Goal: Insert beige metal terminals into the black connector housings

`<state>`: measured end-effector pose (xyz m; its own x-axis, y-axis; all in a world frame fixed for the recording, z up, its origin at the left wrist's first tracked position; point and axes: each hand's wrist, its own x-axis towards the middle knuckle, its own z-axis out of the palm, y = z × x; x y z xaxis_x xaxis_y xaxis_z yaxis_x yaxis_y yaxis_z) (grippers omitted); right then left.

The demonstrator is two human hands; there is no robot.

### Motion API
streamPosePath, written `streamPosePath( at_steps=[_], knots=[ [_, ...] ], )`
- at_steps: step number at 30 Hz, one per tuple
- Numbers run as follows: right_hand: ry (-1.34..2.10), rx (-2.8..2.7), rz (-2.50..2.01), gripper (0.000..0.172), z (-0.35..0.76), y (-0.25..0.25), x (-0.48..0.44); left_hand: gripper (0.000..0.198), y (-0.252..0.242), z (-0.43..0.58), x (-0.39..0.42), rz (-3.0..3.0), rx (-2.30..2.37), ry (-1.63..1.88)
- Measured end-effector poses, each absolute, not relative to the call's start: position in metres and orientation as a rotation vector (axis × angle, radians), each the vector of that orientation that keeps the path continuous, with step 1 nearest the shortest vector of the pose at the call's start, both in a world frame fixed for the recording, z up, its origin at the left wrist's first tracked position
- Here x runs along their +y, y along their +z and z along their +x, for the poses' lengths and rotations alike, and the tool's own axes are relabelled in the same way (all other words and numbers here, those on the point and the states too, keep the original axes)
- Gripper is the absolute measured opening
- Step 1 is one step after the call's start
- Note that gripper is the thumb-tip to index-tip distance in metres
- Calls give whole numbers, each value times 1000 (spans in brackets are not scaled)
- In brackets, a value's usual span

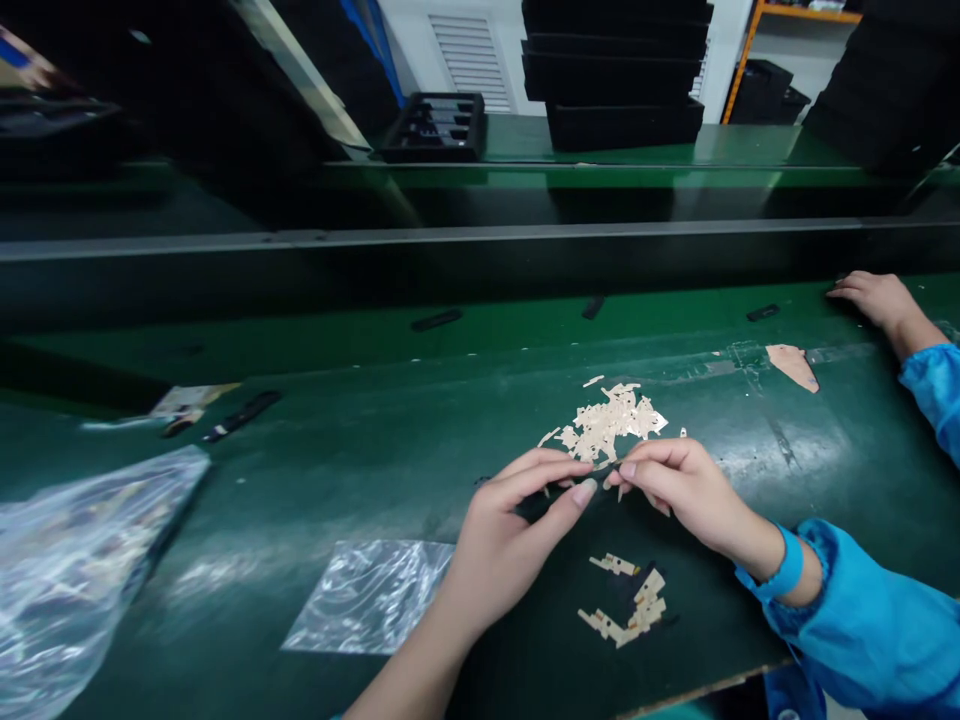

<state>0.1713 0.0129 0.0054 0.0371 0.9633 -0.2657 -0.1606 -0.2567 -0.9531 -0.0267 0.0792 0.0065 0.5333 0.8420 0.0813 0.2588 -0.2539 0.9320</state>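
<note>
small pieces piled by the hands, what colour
Pale beige; the pile shows best in the head view.

A green table (pixel 337 450) carries a pile of pale pieces (pixel 611 425) right of centre and plastic bags (pixel 371 597) at lower left.

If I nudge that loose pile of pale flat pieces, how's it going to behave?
The pile will probably spread and slide, as its pieces lie loose on a smooth-looking green tabletop. Each piece is likely light, looking small and thin. Some may snag together, since they overlap and have irregular outlines.
</note>
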Motion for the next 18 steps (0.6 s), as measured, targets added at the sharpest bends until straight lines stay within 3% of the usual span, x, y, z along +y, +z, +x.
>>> streamPosePath(
  at_steps=[8,13,18],
  knots=[
    [1239,-1174,-1332,27,157,2,4,16,-1,-21,68,1721,913,814],
    [967,-1222,-1518,10,162,4,5,14,-1,-24,68,1862,912,752],
    [1098,-1156,-1450,6,165,4,6,12,4,-25,66,1929,775,617]
  ],
)
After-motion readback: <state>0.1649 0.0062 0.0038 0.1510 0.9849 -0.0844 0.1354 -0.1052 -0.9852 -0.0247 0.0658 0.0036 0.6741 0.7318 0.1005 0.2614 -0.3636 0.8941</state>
